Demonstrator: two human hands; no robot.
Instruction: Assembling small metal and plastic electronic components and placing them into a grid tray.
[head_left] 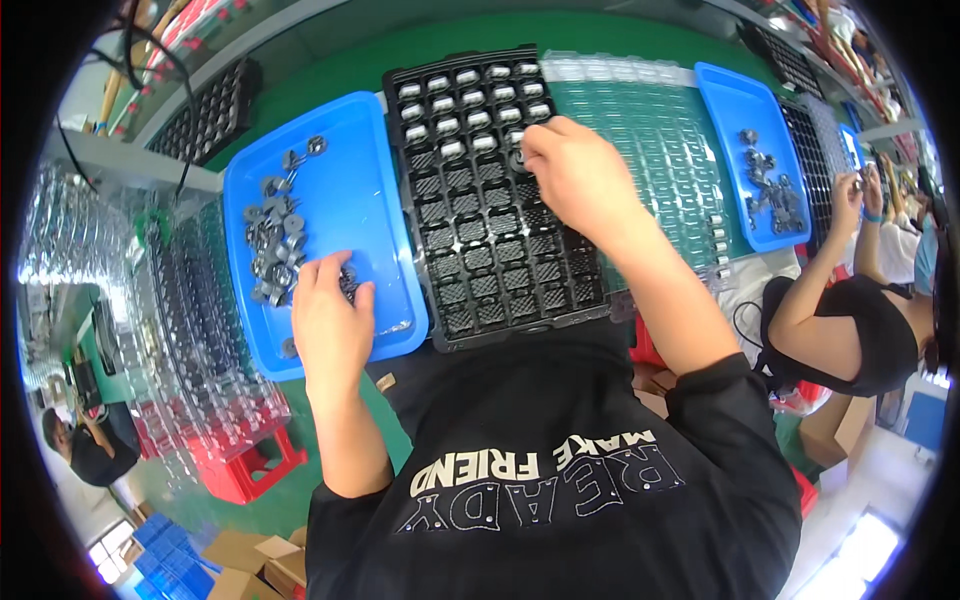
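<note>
My left hand (332,318) reaches into a blue plastic tray (350,190), its thumb and fingers bent around a small round metal part (348,284). Beside it, at the tray's left side, lies a loose heap of grey metal parts (272,240). At the far part of a black compartment tray (480,345), my right hand (582,180) pinches a small metal part (517,160) over a pocket; the fingers partly hide it. Silver cylindrical parts (475,97) fill the far rows of pockets, while the nearer rows show bare patterned bottoms.
Clear plastic trays (640,130) lie right of the black tray, with several small parts at their near edge. Beyond stands another blue tray (730,100) of metal parts. A co-worker (850,320) sits at the right. Stacked clear trays and a red stool (245,465) are at the left.
</note>
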